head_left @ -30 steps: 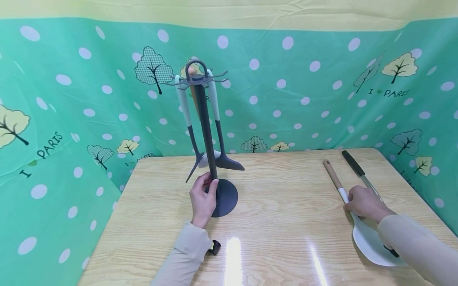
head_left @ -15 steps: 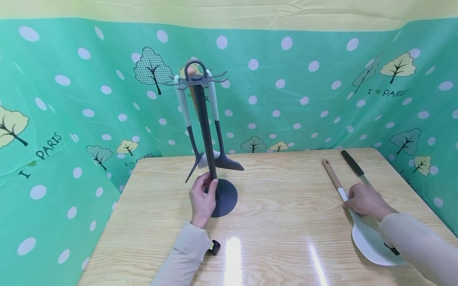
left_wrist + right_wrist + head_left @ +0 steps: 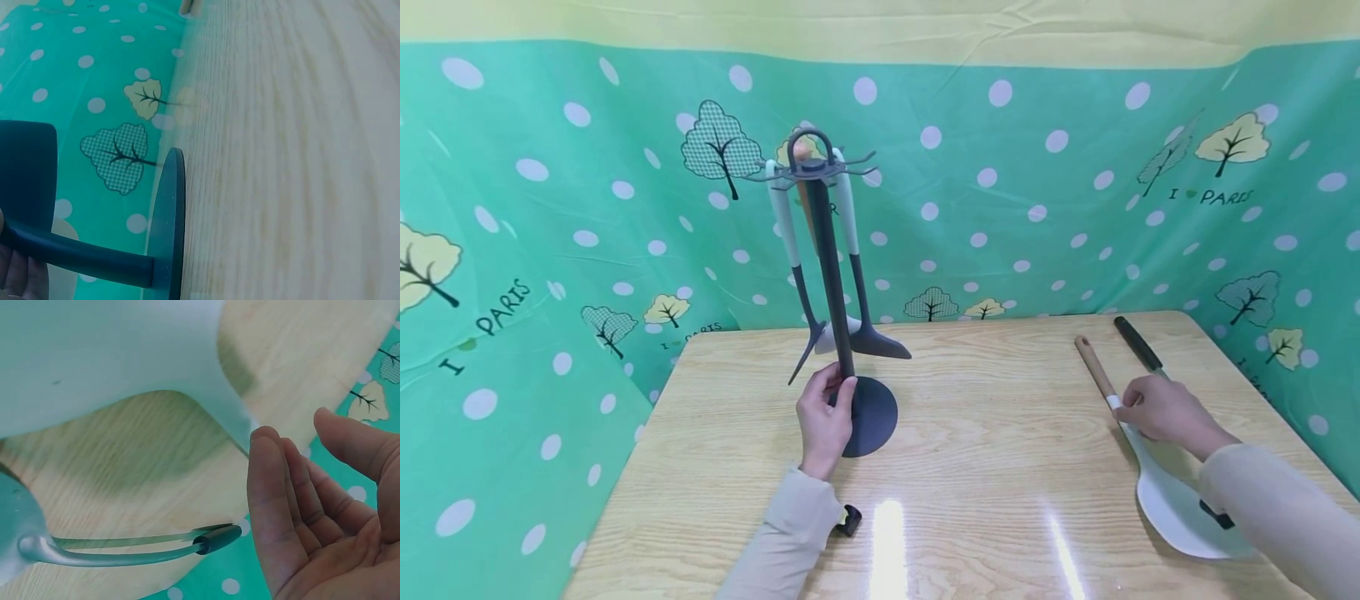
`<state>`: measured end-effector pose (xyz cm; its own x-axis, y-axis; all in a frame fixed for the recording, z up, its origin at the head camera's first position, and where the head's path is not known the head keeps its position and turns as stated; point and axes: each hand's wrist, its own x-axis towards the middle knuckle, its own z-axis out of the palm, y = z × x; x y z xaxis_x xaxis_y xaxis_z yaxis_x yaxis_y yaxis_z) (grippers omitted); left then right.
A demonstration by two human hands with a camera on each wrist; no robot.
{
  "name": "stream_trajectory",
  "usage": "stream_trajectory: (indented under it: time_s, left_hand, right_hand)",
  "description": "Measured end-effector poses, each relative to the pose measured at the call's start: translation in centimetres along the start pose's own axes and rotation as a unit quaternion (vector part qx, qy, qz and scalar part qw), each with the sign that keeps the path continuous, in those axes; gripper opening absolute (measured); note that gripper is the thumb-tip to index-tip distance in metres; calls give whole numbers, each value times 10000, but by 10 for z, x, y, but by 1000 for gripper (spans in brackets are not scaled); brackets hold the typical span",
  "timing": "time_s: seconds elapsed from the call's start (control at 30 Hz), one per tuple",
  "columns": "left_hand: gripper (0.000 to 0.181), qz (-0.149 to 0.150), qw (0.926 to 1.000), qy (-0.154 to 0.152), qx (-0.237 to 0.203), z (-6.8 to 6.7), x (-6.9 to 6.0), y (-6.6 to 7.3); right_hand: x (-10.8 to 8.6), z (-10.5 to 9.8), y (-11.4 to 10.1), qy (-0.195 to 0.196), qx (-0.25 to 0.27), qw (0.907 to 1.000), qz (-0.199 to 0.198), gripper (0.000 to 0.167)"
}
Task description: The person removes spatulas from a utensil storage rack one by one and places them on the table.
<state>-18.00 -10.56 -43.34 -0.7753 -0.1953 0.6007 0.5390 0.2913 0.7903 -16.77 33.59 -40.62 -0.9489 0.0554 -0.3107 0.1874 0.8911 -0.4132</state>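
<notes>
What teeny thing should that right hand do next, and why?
Maybe the right hand should pinch the white spatula: that hand is right by the handle, but its thumb and fingers stand apart. The left hand grips the stand.

Count, head view. Stand (image 3: 831,279): 1, with 1 post, 1 round base (image 3: 877,415) and 1 top loop (image 3: 811,132); hooks overlap, number not readable. Utensils, total: 5. Hanging: 3, made up of 2 pale-handled utensils (image 3: 784,217) (image 3: 847,208) and 1 wooden-handled utensil (image 3: 805,204). Lying: 2, made up of 1 broad white utensil (image 3: 1172,512) and 1 dark-handled utensil (image 3: 1138,344). Tabletop (image 3: 977,433): 1. Hands: 2, one left hand (image 3: 826,417), one right hand (image 3: 1168,412). Sleeves (image 3: 782,533) (image 3: 1277,508): 2. Black wrist pieces (image 3: 850,521) (image 3: 1216,514): 2. Bright glare streaks on the wood: 2. Printed trees (image 3: 722,146) visible on the cloth (image 3: 917,192): 11, as 6 yellow, 5 checked.
</notes>
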Motion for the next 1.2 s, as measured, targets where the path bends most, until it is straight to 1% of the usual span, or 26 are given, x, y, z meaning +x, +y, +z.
stream_trajectory:
  time_s: [0.1,0.2,0.4,0.53,0.67,0.77,0.93,1.0,1.2]
  left_hand:
    - [22,7,10000,-2,18,0,0,0]
    - [21,-2,10000,-10,20,0,0,0]
    - [21,2,9999,30,98,0,0,1]
    - [21,-27,9999,36,115,0,0,1]
    - [21,-21,9999,33,100,0,0,1]
    - [21,22,9999,38,90,0,1,1]
    - [20,89,9999,40,53,0,0,0]
    - [20,97,9999,48,46,0,0,0]
    - [20,91,9999,65,68,0,1,-1]
  right_hand:
    - [0,-2,-2,53,79,9998,-191,24]
    - [0,-3,-4,185,49,9988,-452,26]
    - [1,1,-13,426,98,9953,-868,29]
    - [2,4,-19,646,64,9919,-1088,28]
    - [3,7,-25,851,-26,9896,-1158,29]
    - [4,9,-32,868,56,9894,-1164,33]
    - [5,13,-42,792,413,9876,-1293,33]
    - [5,15,-46,784,561,9854,-1404,32]
    - [3,19,-57,547,860,9798,-1718,36]
